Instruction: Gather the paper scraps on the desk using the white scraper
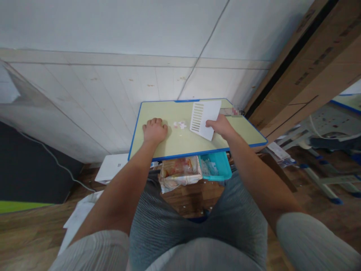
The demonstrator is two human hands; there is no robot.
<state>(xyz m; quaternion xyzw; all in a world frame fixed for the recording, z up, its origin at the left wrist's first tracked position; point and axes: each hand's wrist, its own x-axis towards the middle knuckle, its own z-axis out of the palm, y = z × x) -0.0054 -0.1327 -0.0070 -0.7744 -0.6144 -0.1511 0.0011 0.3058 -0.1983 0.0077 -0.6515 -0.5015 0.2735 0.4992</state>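
Observation:
My right hand [221,127] grips the right edge of a white paper sheet [209,113], thumb on top and the other fingers hidden beneath. A column of slots is cut along the sheet's left side. The sheet is tilted above a pale yellow tabletop [169,145] with a blue rim. My left hand [155,130] rests palm down on the left part of the tabletop, fingers spread, holding nothing. Between the hands lie small white paper scraps [182,124]. A flat strip-like object [225,111], partly blurred, lies behind my right hand.
Under the table's front edge sit a lined box [180,171] and a turquoise bin [224,169] with paper scraps inside. Large cardboard boxes [304,67] stand at the right. A white box [112,167] is on the floor at left. A panelled wall [118,86] rises behind the table.

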